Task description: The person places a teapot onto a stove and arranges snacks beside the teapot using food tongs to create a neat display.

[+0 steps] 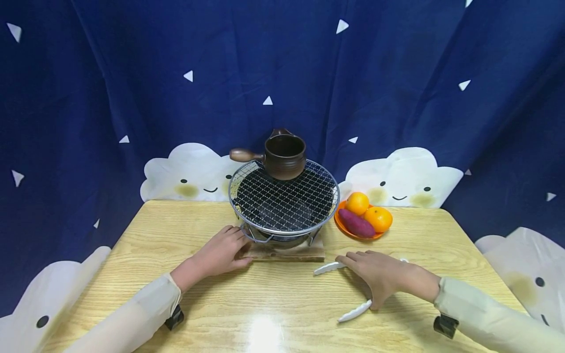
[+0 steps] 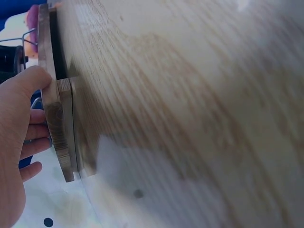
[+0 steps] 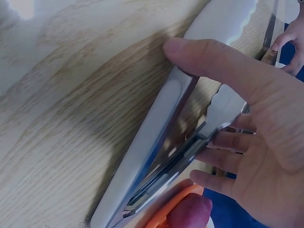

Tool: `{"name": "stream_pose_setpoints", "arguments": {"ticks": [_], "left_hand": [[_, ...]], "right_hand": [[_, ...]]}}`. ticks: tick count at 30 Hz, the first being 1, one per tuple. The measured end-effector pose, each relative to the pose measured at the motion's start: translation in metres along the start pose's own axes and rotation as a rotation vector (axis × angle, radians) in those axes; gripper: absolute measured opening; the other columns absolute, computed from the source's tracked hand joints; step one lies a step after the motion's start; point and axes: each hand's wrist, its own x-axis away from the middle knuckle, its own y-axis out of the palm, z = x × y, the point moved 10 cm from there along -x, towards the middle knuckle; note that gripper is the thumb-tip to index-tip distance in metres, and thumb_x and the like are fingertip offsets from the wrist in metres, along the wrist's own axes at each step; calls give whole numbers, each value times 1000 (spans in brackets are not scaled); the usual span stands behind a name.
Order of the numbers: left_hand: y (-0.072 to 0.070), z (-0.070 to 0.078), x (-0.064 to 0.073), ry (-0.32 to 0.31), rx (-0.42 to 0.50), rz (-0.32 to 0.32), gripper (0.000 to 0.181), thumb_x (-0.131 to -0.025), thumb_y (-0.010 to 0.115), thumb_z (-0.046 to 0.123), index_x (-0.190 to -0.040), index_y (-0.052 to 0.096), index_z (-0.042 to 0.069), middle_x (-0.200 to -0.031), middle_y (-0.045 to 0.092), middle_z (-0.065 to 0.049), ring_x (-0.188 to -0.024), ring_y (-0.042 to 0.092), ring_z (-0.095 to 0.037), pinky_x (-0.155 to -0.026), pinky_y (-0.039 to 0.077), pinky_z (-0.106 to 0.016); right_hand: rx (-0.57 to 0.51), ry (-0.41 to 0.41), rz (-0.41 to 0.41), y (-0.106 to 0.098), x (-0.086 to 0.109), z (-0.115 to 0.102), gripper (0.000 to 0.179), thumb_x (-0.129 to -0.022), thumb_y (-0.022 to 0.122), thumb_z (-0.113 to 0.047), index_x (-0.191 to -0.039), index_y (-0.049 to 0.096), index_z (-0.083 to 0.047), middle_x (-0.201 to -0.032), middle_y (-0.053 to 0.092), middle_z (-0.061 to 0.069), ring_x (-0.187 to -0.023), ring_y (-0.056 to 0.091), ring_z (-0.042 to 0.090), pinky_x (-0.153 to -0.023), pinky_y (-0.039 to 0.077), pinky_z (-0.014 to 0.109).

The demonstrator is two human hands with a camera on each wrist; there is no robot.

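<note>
My left hand (image 1: 223,251) rests at the left front corner of a wooden board (image 1: 287,252) under a round grill. Its thumb touches the board's edge in the left wrist view, and the other fingers lie loosely bent beyond it. A wire mesh (image 1: 287,206) tops the grill, with a brown pot (image 1: 285,162) at its rear, side handle pointing left. Low over the table, my right hand (image 1: 379,274) holds white-and-metal tongs (image 3: 142,156). The thumb is on one arm and fingers are at the other; the tongs' tips are spread apart, pointing left.
Right of the grill, an orange plate (image 1: 342,228) holds two orange fruits (image 1: 377,219) and a purple sweet potato (image 1: 355,223). Everything stands on a light wooden table (image 1: 185,299). A dark blue curtain (image 1: 220,59) with white clouds hangs behind and at the sides.
</note>
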Motion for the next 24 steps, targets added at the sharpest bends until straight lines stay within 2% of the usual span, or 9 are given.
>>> {"name": "stream_pose_setpoints", "arguments": {"ticks": [7, 13, 18, 24], "left_hand": [[1, -1, 1, -9, 4, 1, 42, -87, 74, 47, -105, 71, 9, -102, 71, -4, -100, 66, -23, -96, 50, -42], [0, -1, 2, -5, 6, 20, 40, -86, 75, 46, -101, 71, 10, -98, 70, -2, -96, 65, -22, -93, 50, -40], [0, 0, 1, -7, 12, 20, 39, -86, 75, 46, -100, 71, 10, -97, 70, -1, -95, 65, -21, -93, 50, -40], [3, -2, 2, -21, 14, 5, 41, -87, 73, 47, -104, 72, 10, -100, 71, -1, -97, 65, -21, -94, 51, -40]], "right_hand": [[-21, -11, 35, -5, 1, -1, 121, -47, 98, -39, -148, 41, -5, -114, 54, -3, -96, 51, 11, -95, 51, 40], [21, -23, 99, -13, 2, 1, 124, -44, 99, -39, -149, 42, -6, -103, 41, -6, -95, 42, 13, -85, 45, 35], [45, -19, 159, -23, 5, 2, 122, -42, 98, -32, -149, 43, -9, -106, 40, -3, -98, 38, 16, -79, 42, 32], [34, 37, 191, -38, 8, 7, 124, -39, 98, -21, -151, 44, -18, -120, 48, 6, -104, 41, 23, -80, 49, 39]]}}
